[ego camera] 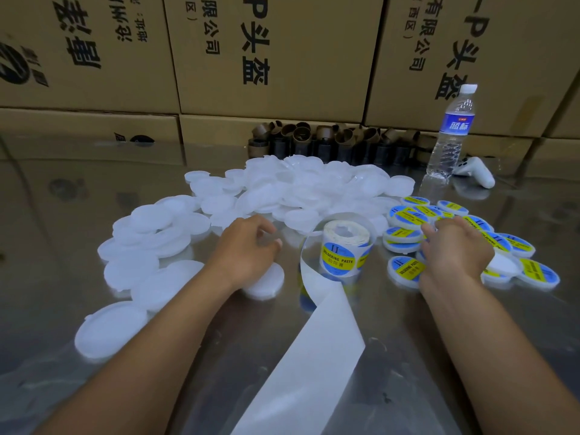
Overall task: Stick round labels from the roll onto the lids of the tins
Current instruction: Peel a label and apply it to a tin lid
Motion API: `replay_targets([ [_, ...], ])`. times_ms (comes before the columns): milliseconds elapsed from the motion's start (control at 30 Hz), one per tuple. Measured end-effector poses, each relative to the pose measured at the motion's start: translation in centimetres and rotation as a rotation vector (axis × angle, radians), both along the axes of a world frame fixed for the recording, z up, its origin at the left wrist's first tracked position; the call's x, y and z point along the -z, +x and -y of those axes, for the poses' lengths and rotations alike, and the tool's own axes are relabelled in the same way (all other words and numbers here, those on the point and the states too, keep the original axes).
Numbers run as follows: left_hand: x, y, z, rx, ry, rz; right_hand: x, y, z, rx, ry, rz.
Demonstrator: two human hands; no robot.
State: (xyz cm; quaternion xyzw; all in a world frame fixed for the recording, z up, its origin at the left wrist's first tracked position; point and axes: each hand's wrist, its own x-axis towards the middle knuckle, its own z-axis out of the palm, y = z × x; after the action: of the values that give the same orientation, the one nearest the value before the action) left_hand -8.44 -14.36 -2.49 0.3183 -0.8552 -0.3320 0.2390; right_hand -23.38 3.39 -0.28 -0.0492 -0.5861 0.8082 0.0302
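Occlusions and crop-offs:
Left hand covers part of one plain white round plastic lid. Right hand hides its own grip among blue-and-yellow labelled lids. White paper backing strip and brown cardboard cartons run out of frame.

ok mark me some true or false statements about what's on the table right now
1. The label roll stands between the left hand and the right hand. True.
2. The labelled lids lie on the person's left. False: they lie on the right, under and around the right hand; the plain white lids are on the left.
3. The water bottle lies on its side. False: it stands upright, cap on.
4. A bare backing strip trails from the roll toward the camera. True.
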Motion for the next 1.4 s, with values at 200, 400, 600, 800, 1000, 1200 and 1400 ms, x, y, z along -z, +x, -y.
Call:
replay_targets([
  [200, -0.7, 1.1, 0.0, 0.135, 0.126, 0.112, -0.1, 0.5, 0.7, 0.090, 0.035, -0.147],
  [400, -1.7, 2.5, 0.5, 0.257, 0.159, 0.297, -0.2, 0.6, 0.7, 0.084, 0.058, -0.172],
  [600, -1.4, 2.2, 0.3, 0.235, 0.082, 0.253, -0.2, 0.6, 0.7, 0.058, 0.050, -0.186],
  [800, -1.2, 1.4, -0.4, 0.220, 0.094, 0.129, -0.2, 1.1, 0.9, 0.031, 0.073, -0.218],
  [1000, -0.5, 0.8, -0.4, 0.082, 0.196, -0.007, 0.0, 1.9, 1.3, -0.001, 0.133, -0.336],
  [1200, -0.4, 0.5, -0.6, 0.032, 0.404, -0.235, 0.0, 3.3, 1.9, -0.100, 0.183, -0.499],
  [1400, -2.0, 0.5, -1.1, 0.165, 0.841, -0.664, -0.4, 4.8, 2.0, -0.272, 0.186, -0.603],
])
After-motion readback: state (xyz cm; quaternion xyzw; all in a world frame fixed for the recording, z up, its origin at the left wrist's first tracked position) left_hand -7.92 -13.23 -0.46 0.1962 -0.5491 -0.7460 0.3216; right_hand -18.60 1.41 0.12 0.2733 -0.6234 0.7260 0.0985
